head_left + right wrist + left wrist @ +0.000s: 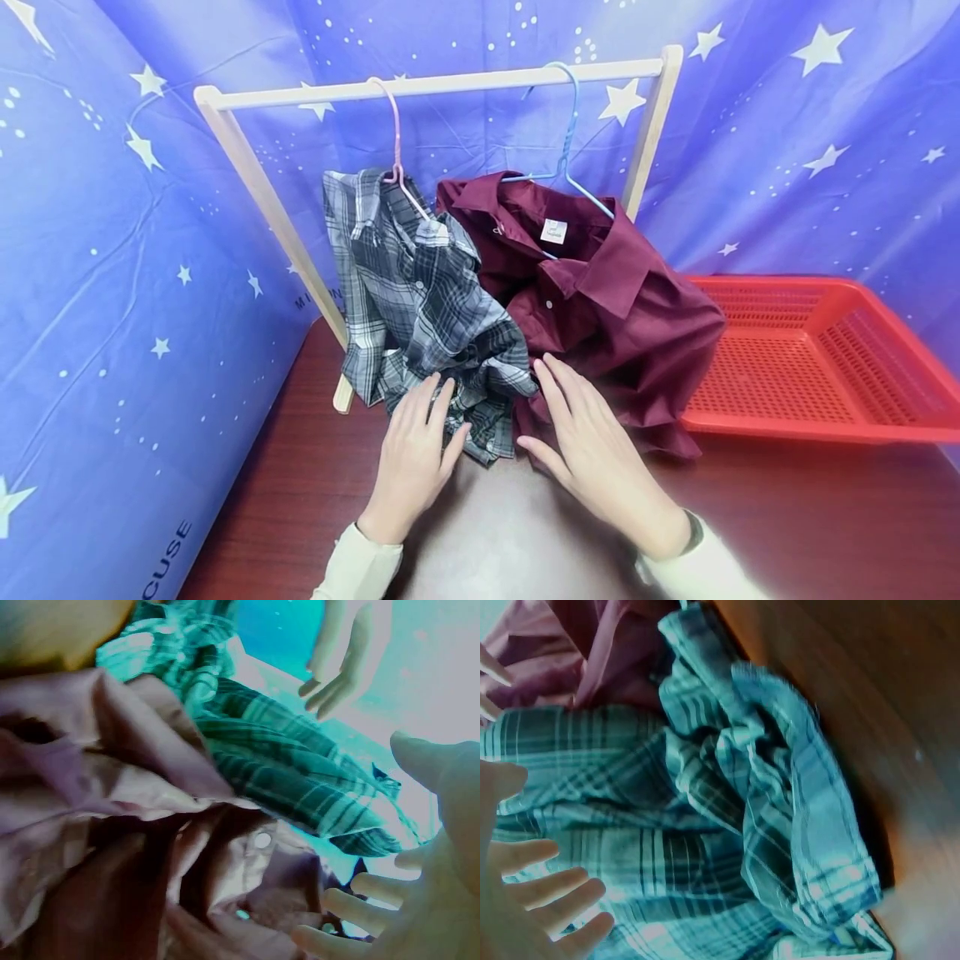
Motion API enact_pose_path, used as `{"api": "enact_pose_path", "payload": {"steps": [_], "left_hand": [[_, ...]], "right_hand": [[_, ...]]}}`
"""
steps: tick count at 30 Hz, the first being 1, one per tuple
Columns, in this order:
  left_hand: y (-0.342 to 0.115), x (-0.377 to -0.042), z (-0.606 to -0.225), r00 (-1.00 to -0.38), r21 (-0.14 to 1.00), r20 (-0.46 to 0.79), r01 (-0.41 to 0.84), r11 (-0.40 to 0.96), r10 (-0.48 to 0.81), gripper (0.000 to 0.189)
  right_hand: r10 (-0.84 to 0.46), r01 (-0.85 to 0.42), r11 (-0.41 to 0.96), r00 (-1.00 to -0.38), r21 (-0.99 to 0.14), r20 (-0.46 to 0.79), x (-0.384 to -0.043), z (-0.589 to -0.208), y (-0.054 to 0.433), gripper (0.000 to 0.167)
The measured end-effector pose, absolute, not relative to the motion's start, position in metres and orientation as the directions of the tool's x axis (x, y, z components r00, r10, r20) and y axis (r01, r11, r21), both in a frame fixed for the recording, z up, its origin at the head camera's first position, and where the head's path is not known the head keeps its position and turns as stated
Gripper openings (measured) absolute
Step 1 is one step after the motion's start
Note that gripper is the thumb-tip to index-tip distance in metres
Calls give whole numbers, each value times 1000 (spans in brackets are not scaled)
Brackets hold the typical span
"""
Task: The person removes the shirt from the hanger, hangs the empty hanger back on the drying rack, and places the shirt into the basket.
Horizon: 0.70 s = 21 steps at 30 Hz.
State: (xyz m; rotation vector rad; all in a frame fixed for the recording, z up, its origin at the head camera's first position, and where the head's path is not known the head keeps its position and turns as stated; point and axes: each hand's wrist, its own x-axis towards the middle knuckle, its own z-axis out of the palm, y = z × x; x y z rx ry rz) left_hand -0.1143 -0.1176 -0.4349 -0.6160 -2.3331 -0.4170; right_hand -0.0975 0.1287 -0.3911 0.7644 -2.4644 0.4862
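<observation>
A grey-and-black plaid shirt point(420, 292) hangs from a pink hanger point(397, 142) on the left of a wooden rack. To its right a maroon shirt point(630, 333) hangs on a light blue hanger point(567, 142), its collar spread and a white label inside. My left hand point(416, 454) is in front of the plaid shirt's lower part, fingers extended. My right hand point(592, 442) reaches in front of the maroon shirt, fingers straight and thumb apart. Neither hand holds anything; whether the fingertips touch cloth I cannot tell. In the left wrist view, the plaid cloth point(690, 855) lies beyond the fingers.
The rack's pale wooden bar point(465, 82) spans the back, with slanted legs at both ends. A red perforated basket point(810, 429) sits on the right, partly behind the maroon shirt. Blue star-patterned cloth point(135, 275) encloses the dark red-brown table point(292, 500).
</observation>
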Motion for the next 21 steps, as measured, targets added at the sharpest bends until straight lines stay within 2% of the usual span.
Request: {"api": "enact_pose_path", "payload": {"steps": [7,12,15,21], "left_hand": [[-129,-125,-431,-669,173,699,502,847,253,49],[-134,-133,-431,-651,192,728,495,848,215,47],[-139,-139,-430,-636,206,749,487,849,184,48],[-151,-147,-424,-645,254,755,454,854,119,46]], "right_hand": [[-406,-598,777,-714,-196,570,-98,-370,115,80],[-403,-598,776,-715,-200,572,-100,-359,107,80],[-403,-606,770,-703,-198,586,-103,-354,104,79],[-398,-632,749,-670,-200,627,-111,-346,99,73]]}}
